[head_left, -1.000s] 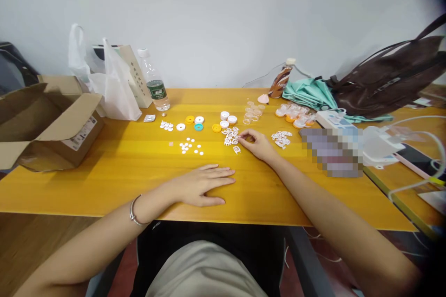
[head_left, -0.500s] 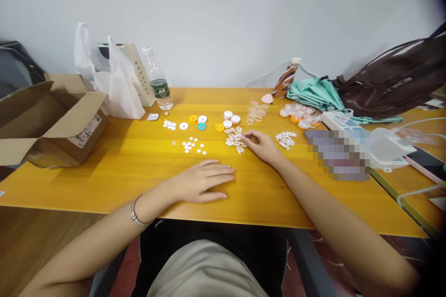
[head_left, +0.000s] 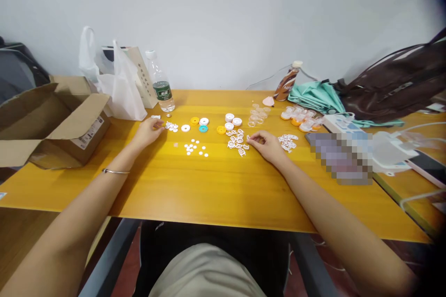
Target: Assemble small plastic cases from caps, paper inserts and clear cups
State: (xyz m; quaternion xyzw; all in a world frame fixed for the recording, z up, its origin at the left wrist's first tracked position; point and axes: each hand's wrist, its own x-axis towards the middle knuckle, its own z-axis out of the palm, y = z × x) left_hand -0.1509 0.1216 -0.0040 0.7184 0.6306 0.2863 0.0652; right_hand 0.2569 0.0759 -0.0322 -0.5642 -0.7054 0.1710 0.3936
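My left hand (head_left: 149, 132) is at the left of the table, its fingers loosely bent and apart, with nothing visible in them. Its fingertips are just left of a cluster of small white round pieces (head_left: 172, 126). My right hand (head_left: 266, 145) pinches thumb and forefinger together at the right edge of a pile of white openwork plastic pieces (head_left: 237, 142). A bit of one such piece shows at its fingertips. Between the hands lie scattered small white discs (head_left: 190, 147), a yellow ring (head_left: 194, 121), a blue ring (head_left: 203, 128) and several white round caps (head_left: 229, 126).
Clear cups (head_left: 258, 115), orange-and-white round cases (head_left: 302, 118) and another openwork pile (head_left: 287, 142) lie rightward. A cardboard box (head_left: 87, 120), plastic bag (head_left: 121, 90) and water bottle (head_left: 163, 90) stand left. A coffee bottle (head_left: 287, 81), green cloth (head_left: 315, 95) and phone (head_left: 339, 158) are right.
My left hand has left the table's front middle and reached forward and left to the small white round pieces. My right hand has shifted slightly right, its pinch kept.
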